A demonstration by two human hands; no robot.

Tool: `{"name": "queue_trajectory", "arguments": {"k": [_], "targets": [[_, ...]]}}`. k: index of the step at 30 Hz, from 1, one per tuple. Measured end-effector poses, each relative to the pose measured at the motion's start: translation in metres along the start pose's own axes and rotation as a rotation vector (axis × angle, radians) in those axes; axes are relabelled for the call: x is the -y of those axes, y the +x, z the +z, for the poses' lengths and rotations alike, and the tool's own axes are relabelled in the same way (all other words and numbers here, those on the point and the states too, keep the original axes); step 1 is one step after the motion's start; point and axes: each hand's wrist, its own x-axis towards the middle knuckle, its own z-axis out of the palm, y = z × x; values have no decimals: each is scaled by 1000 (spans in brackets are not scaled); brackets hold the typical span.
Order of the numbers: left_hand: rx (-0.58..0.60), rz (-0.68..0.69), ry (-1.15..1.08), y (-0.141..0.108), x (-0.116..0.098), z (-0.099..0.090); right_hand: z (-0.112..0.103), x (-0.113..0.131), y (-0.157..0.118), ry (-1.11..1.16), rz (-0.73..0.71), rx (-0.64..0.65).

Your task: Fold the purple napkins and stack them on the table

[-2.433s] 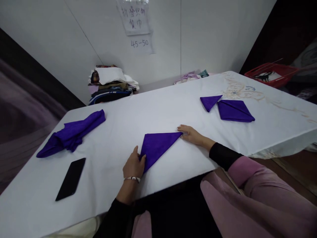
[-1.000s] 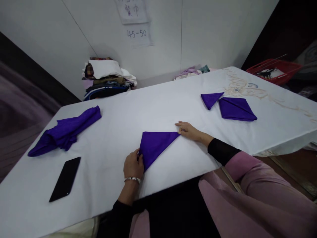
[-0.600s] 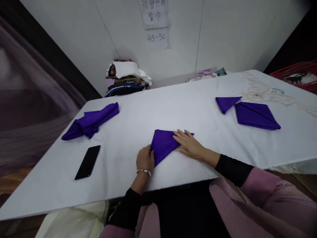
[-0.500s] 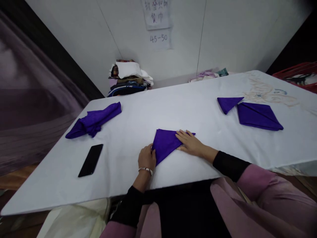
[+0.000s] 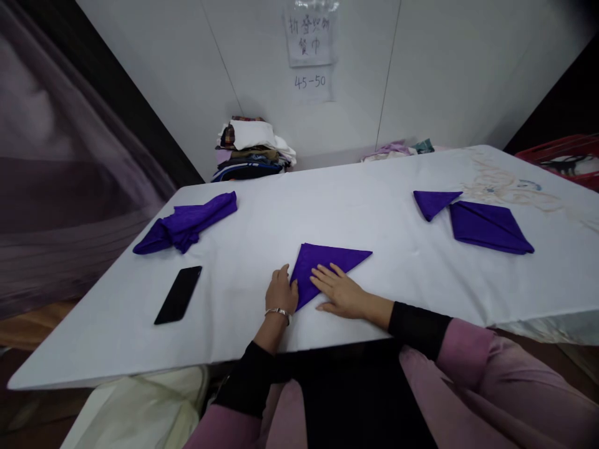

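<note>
A purple cloth napkin (image 5: 327, 254), folded into a flat triangle, lies before me on the table, one point toward the right. At its left edge is my left hand (image 5: 281, 293), a bracelet at the wrist; its fingers are bent, and a gap shows between thumb and forefinger. My right hand (image 5: 341, 293) lies flat with spread fingers on the napkin's lower part, covering some of its near edge. Off to the right are a small folded purple triangle (image 5: 434, 203) and a larger folded purple napkin (image 5: 489, 227). A crumpled purple cloth (image 5: 187, 223) lies to the left.
A black phone (image 5: 178, 295) rests on the white-covered table (image 5: 243, 280), left of my hands. Behind stand a stack of folded clothes (image 5: 255, 149) and more fabric (image 5: 397, 149). A red basket (image 5: 556, 156) is at far right. Paper signs (image 5: 309, 47) hang on the wall.
My right hand has slid left and nearer to me across the napkin, uncovering its right point. The left hand stays at the left edge, thumb and forefinger further apart. The view has shifted slightly.
</note>
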Motion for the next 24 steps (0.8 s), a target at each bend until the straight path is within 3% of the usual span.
{"name": "queue_trajectory", "arguments": {"k": [3, 6, 9, 12, 14, 16, 20, 22, 24], "targets": [[39, -47, -97, 1, -1, -4, 8, 15, 5, 24, 4, 18], [125, -139, -353, -5, -2, -1, 13, 26, 3, 45, -16, -20], [210, -260, -702, -20, -7, 9, 17, 32, -7, 74, -18, -78], [229, -266, -884, -40, -11, 14, 23, 33, -24, 146, 11, -133], [268, -192, -819, -50, -12, 10, 25, 33, -36, 235, 19, -192], [255, -81, -584, -52, -12, 0, 26, 32, -47, 347, 28, -264], [65, 243, -194, -36, -12, -21, 16, 33, -58, 608, 102, -292], [146, 455, -183, -25, -13, -24, 6, 33, -59, 764, 173, -254], [281, 566, -198, -17, -12, -22, -3, 30, -57, 930, 286, -246]]}}
